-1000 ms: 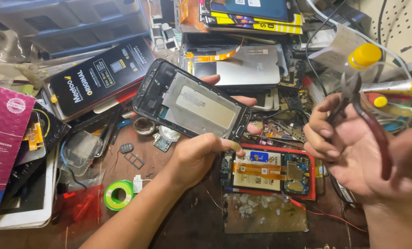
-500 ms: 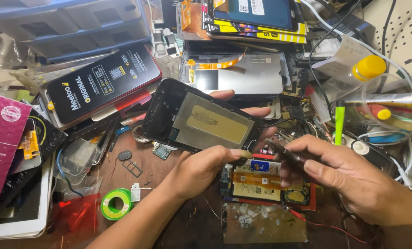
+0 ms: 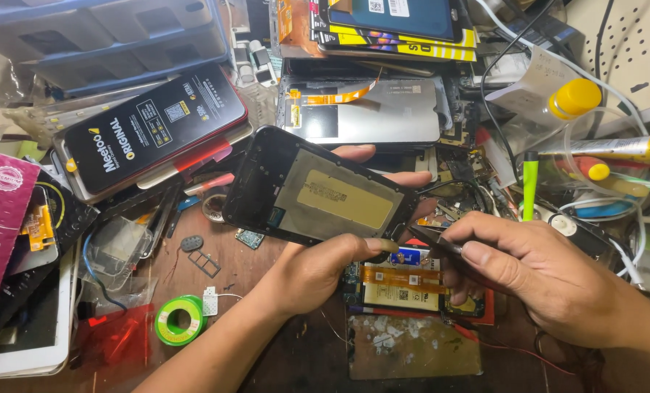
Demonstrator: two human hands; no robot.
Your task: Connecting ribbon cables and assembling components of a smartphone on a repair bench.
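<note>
My left hand (image 3: 317, 269) grips a black phone frame (image 3: 314, 191) by its near right end, thumb on top, fingers underneath. The frame is tilted, its inner side up, with a grey metal plate and a tan label. My right hand (image 3: 536, 273) pinches dark tweezers (image 3: 432, 239), and their tip touches the frame's lower right corner. Below both hands lies an opened phone (image 3: 412, 285) with an orange flex cable across its battery.
A green roll of tape (image 3: 180, 319) lies front left. Black phone boxes (image 3: 150, 131) sit at back left, a screen panel (image 3: 372, 110) behind the frame. A yellow-capped bottle (image 3: 574, 98), a green pen (image 3: 530, 183), tubes and wires crowd the right.
My right hand came down from the right with the tweezers and brought their tip to the frame's corner. The left hand tilted and shifted the frame slightly rightward.
</note>
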